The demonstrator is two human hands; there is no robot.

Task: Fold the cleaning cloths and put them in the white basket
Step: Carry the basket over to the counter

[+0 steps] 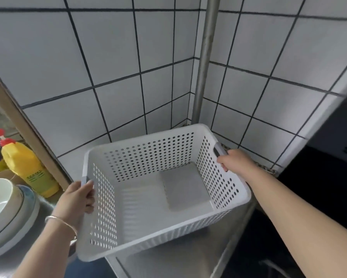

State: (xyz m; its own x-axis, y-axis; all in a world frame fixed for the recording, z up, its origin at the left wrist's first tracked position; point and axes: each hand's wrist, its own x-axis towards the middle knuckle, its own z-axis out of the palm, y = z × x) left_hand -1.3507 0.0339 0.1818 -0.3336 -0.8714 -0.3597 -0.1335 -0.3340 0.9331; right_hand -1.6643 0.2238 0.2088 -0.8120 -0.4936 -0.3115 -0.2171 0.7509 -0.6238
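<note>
A white perforated basket (148, 155) fills the middle of the view, tilted toward me in front of a tiled corner. My left hand (78, 197) grips its left handle, fingers curled over the rim. At the right handle, my right hand (234, 159) holds on with curled fingers. One folded grey cloth (185, 187) lies flat on the basket floor, toward the right side. No other cloths are in view.
A yellow bottle with a red cap (28, 169) and stacked white bowls (4, 209) stand at the left. A metal pipe (205, 57) runs down the tiled corner. A steel surface (168, 261) lies under the basket; a dark appliance (319, 187) is at the right.
</note>
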